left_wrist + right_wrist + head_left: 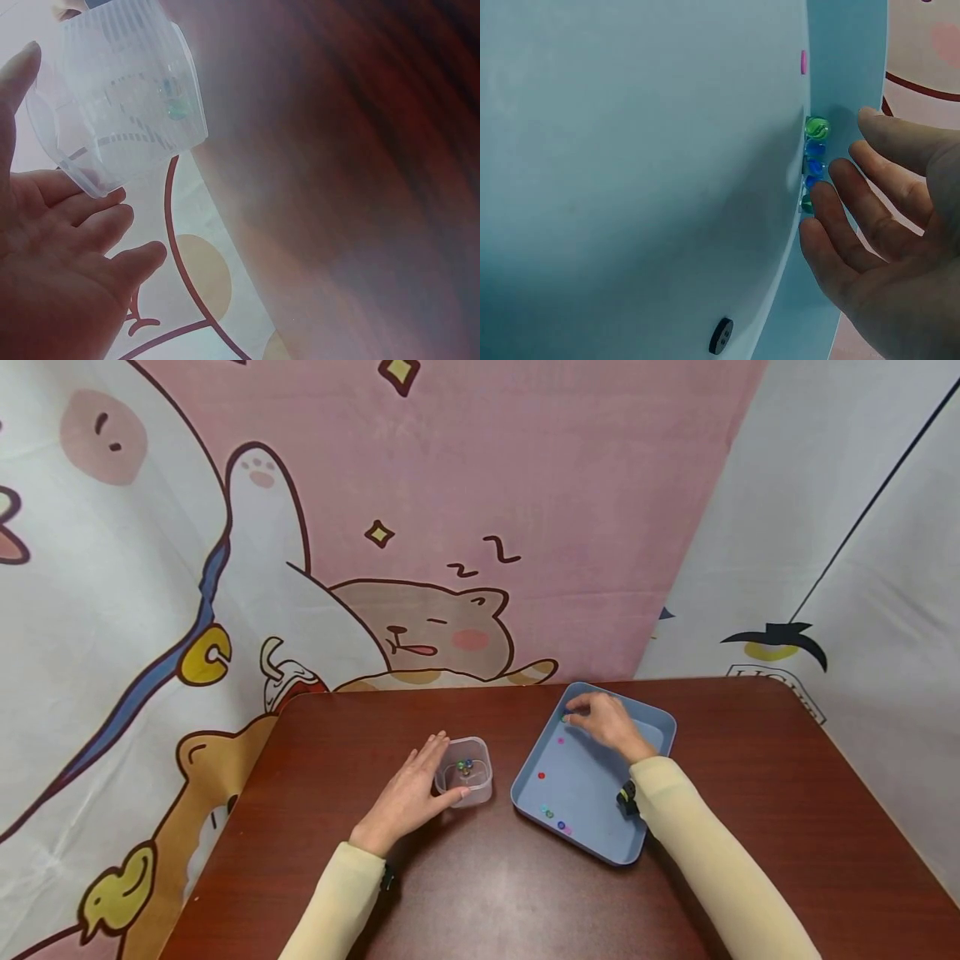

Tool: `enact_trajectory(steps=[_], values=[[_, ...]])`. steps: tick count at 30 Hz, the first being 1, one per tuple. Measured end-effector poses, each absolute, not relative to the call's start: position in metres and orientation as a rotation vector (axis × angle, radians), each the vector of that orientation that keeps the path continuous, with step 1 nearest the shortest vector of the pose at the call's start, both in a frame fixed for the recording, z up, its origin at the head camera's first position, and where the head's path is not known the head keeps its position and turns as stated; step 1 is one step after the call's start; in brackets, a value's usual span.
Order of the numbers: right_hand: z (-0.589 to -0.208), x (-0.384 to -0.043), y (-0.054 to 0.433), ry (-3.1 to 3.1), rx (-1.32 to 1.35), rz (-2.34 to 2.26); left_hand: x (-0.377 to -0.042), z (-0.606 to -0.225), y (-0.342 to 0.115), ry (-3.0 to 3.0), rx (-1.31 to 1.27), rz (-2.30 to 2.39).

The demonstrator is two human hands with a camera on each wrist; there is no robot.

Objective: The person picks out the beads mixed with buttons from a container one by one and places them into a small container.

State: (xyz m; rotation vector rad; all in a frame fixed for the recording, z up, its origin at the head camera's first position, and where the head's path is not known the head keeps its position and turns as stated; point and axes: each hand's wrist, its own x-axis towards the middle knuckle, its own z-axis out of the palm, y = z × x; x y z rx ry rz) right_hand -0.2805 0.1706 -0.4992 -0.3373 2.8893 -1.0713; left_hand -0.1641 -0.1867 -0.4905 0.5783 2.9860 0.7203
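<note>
A small clear plastic box (483, 789) stands on the table with several marbles (466, 766) inside. My left hand (405, 800) rests at its left side, the thumb along the near rim and the straight fingers along the far side. Over the far left part of a blue tray (592, 802) reaches my right hand (606, 722), its fingers loosely bent and holding nothing. Right at those fingertips, in the right wrist view, a green marble (817, 128) and several blue and green ones (815, 166) lie in a row along the tray wall.
Inside the tray lie a red piece (542, 775), a pink one (560, 741), and a black button (721, 337). More small pieces, among them a blue marble (561, 825), sit by its near left wall. A printed cloth (585, 527) hangs behind the brown table (487, 893).
</note>
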Motion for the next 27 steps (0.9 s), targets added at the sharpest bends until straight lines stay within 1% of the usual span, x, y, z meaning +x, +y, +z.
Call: enact_trajectory(steps=[8, 21, 27], values=[[-0.5048, -0.2841, 0.1700, 2.891, -0.392, -1.031, -0.1630, -0.4899, -0.1864, 2.988, 0.583, 0.751], [-0.5067, -0.2871, 0.1696, 2.887, -0.401, -0.994, -0.1644, -0.4905, -0.1871, 2.987, 0.617, 0.750], [-0.5080, -0.2898, 0.1670, 2.920, -0.472, -0.934, -0.1643, -0.4908, -0.1878, 2.987, 0.631, 0.754]])
